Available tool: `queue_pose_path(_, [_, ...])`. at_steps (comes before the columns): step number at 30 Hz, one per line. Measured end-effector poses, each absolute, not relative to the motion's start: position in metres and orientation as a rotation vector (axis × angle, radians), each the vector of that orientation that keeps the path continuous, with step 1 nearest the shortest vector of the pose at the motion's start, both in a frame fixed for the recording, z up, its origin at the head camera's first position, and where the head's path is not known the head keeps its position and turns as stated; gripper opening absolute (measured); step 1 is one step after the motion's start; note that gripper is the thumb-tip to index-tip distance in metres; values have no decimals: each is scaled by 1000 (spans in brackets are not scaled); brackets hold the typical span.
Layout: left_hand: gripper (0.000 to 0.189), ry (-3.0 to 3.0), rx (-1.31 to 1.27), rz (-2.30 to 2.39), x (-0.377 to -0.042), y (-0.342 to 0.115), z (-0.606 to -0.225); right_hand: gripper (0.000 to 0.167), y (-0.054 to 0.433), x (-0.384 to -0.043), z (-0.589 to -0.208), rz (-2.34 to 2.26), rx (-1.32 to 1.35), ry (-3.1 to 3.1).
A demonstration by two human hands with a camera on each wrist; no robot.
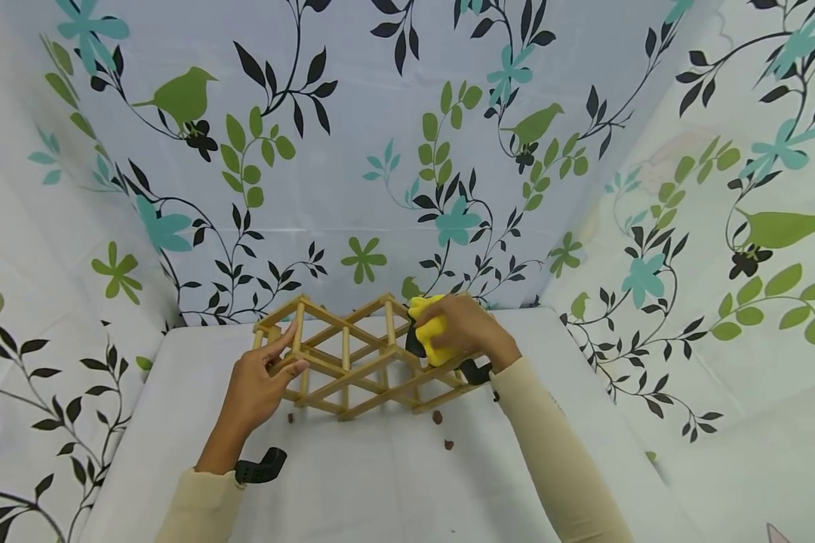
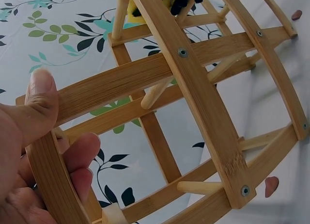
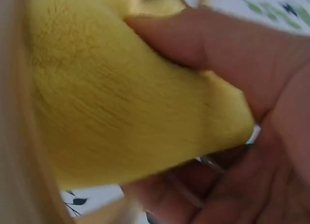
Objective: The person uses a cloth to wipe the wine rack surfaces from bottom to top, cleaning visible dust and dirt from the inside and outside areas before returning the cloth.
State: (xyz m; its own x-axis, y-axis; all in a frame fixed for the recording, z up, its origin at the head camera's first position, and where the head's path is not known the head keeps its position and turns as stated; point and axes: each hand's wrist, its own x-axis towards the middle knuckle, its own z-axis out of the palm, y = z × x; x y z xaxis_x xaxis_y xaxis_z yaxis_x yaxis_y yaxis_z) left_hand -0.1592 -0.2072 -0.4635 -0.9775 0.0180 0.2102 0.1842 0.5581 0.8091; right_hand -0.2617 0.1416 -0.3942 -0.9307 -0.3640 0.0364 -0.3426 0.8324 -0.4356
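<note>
A light wooden lattice rack (image 1: 345,348), made of crossed slats joined by round dowels, stands on the white-covered surface. My left hand (image 1: 254,385) grips its left end; in the left wrist view the thumb (image 2: 41,90) lies over a slat, with the fingers curled behind it. Toward the rack's right end, my right hand (image 1: 467,326) holds a bunched yellow cloth (image 1: 426,308) with a black part against the slats. Fuzzy yellow fabric (image 3: 106,103) fills much of the right wrist view, pinched between thumb and fingers. The right fingertips are partly hidden by the cloth.
Small reddish-brown pieces (image 1: 438,416) lie on the white surface (image 1: 353,483) in front of the rack. A patterned sheet (image 1: 360,151) with leaves and birds rises behind and at both sides. Each wrist wears a black strap device (image 1: 261,466).
</note>
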Motion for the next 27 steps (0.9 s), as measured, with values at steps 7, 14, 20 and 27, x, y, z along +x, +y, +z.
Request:
queue_pose_path(7, [69,-2611,-145,-1382,-157,-210,-463,32,127,-258,-408,-730,-676,3152])
queue_pose_path(14, [70,-2608,-171,-1403,-159,-207,-461,33,152,-241,-378,-1016,-728,2823])
queue_pose_path(20, [69,-2612,-160,-1389,-158,-208,-460,38,153,-220,-385,-1274,-850,2635])
queue_pose_path(27, [69,-2610,-162,-1398,-158,-207,-462,31,146,-201,-401,-715,-668,2955])
